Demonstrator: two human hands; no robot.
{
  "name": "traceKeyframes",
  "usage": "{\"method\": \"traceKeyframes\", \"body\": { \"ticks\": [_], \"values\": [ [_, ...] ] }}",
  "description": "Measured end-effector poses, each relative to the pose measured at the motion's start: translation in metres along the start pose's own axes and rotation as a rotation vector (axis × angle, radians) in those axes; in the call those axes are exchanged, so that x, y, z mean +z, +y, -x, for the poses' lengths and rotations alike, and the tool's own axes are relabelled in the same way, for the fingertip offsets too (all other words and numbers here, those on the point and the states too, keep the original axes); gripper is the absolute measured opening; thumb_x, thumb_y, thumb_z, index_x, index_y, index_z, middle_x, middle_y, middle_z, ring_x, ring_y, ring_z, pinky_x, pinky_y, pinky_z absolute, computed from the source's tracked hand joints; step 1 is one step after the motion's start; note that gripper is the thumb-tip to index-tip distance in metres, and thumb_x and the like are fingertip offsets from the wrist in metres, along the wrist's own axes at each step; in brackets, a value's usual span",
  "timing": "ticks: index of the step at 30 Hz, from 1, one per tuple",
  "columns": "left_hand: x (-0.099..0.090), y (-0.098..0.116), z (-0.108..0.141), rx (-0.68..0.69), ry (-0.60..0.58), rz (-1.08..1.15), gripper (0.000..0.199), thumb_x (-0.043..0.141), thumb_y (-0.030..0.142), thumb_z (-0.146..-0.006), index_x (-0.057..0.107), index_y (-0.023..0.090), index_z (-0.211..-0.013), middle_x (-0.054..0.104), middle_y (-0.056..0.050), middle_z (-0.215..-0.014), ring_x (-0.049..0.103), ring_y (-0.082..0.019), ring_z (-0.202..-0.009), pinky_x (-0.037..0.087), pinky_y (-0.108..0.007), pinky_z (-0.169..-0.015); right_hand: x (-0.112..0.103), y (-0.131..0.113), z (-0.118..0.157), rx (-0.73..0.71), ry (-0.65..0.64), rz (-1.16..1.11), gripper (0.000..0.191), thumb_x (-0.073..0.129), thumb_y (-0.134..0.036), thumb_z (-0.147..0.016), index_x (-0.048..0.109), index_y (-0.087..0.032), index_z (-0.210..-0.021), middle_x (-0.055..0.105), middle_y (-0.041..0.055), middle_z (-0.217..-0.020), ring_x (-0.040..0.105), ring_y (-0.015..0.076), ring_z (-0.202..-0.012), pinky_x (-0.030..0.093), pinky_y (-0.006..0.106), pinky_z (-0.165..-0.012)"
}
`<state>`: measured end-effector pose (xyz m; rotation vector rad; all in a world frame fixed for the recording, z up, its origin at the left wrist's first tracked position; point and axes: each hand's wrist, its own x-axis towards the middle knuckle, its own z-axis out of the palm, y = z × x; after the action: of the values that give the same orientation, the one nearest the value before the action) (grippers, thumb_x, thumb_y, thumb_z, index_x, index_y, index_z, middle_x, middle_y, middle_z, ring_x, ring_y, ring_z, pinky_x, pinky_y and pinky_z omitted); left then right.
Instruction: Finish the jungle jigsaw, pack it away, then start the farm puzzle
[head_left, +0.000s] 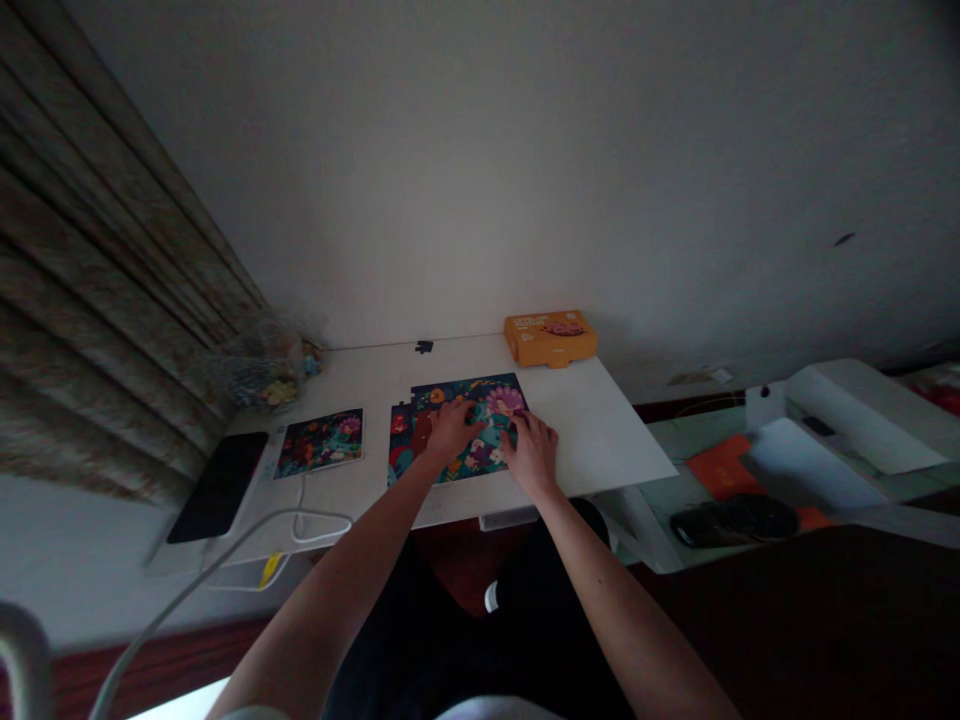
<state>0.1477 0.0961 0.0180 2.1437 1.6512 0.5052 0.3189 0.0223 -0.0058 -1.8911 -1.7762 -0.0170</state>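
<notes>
A colourful jigsaw puzzle (491, 455), mostly joined, lies flat on the white table, with a gap at its upper left corner. My left hand (452, 428) rests on the middle of the puzzle, fingers spread over its surface. At the puzzle's right edge is my right hand (532, 450), fingers apart and touching the pieces there. One dark puzzle piece (424, 347) lies apart near the wall. Left of the puzzle sits a reference picture card (320, 443) with a similar design. The parts of the puzzle under both hands are hidden.
An orange puzzle box (551, 338) stands at the table's back right. A black tablet or phone (219, 487), a white cable (255, 525) and a clear plastic bag (259, 365) are on the left. To the right, a lower glass surface holds an open white box (814, 460).
</notes>
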Motion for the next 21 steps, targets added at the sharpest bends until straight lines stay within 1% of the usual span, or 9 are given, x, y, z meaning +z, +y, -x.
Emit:
{"method": "traceKeyframes", "body": {
  "ticks": [2, 7, 9, 13, 17, 19, 21],
  "values": [
    [0.001, 0.000, 0.002, 0.010, 0.006, -0.035, 0.044, 0.075, 0.036, -0.090, 0.070, 0.020, -0.130, 0.067, -0.015, -0.130, 0.056, -0.035, -0.129, 0.040, -0.050, -0.112, 0.000, 0.000, 0.000, 0.000, 0.002, -0.002, 0.026, 0.058, -0.029, -0.099, 0.067, -0.020, -0.122, 0.066, 0.0152, -0.134, 0.059, 0.0305, -0.121, 0.035, 0.046, -0.103],
    [0.004, -0.002, 0.006, 0.046, 0.027, -0.075, 0.039, 0.071, 0.041, -0.092, 0.070, 0.020, -0.126, 0.061, -0.016, -0.136, 0.052, -0.035, -0.133, 0.038, -0.051, -0.114, 0.001, 0.000, -0.001, -0.009, 0.015, -0.005, 0.025, 0.057, -0.029, -0.098, 0.067, -0.020, -0.120, 0.067, 0.0152, -0.131, 0.059, 0.0309, -0.119, 0.036, 0.046, -0.101],
    [0.005, -0.005, 0.008, 0.108, 0.029, -0.074, 0.040, 0.068, 0.040, -0.095, 0.067, 0.020, -0.130, 0.060, -0.015, -0.139, 0.051, -0.033, -0.135, 0.037, -0.051, -0.117, 0.001, 0.001, -0.001, -0.013, 0.021, -0.007, 0.025, 0.056, -0.029, -0.099, 0.067, -0.020, -0.120, 0.068, 0.0152, -0.130, 0.059, 0.0308, -0.118, 0.036, 0.045, -0.101],
    [0.006, -0.009, 0.010, 0.260, -0.036, -0.079, 0.036, 0.059, 0.029, -0.099, 0.065, 0.021, -0.134, 0.061, -0.013, -0.143, 0.053, -0.028, -0.137, 0.031, -0.049, -0.123, 0.001, 0.000, -0.001, -0.015, 0.021, -0.003, 0.024, 0.056, -0.029, -0.099, 0.067, -0.020, -0.119, 0.068, 0.0150, -0.130, 0.059, 0.0304, -0.117, 0.035, 0.045, -0.100],
    [0.008, -0.008, 0.012, 0.301, -0.066, -0.161, 0.037, 0.052, 0.025, -0.102, 0.064, 0.018, -0.136, 0.059, -0.016, -0.148, 0.052, -0.029, -0.140, 0.031, -0.050, -0.123, -0.001, -0.001, -0.001, -0.005, 0.011, 0.004, 0.023, 0.057, -0.029, -0.099, 0.067, -0.020, -0.118, 0.069, 0.0137, -0.129, 0.059, 0.0305, -0.117, 0.035, 0.045, -0.100],
    [0.010, -0.005, 0.015, 0.314, -0.062, -0.197, 0.040, 0.052, 0.028, -0.103, 0.062, 0.016, -0.140, 0.057, -0.017, -0.151, 0.050, -0.031, -0.142, 0.032, -0.053, -0.123, -0.001, -0.001, -0.001, -0.009, 0.014, 0.002, 0.023, 0.057, -0.028, -0.098, 0.067, -0.020, -0.117, 0.069, 0.0134, -0.128, 0.059, 0.0305, -0.116, 0.035, 0.045, -0.100],
    [0.012, -0.002, 0.018, 0.326, -0.051, -0.223, 0.043, 0.053, 0.032, -0.103, 0.060, 0.017, -0.142, 0.054, -0.018, -0.154, 0.049, -0.032, -0.144, 0.029, -0.056, -0.124, -0.001, -0.001, -0.001, -0.016, 0.021, -0.002, 0.023, 0.057, -0.028, -0.098, 0.067, -0.021, -0.117, 0.069, 0.0134, -0.128, 0.059, 0.0304, -0.115, 0.036, 0.045, -0.099]
  ]
}}
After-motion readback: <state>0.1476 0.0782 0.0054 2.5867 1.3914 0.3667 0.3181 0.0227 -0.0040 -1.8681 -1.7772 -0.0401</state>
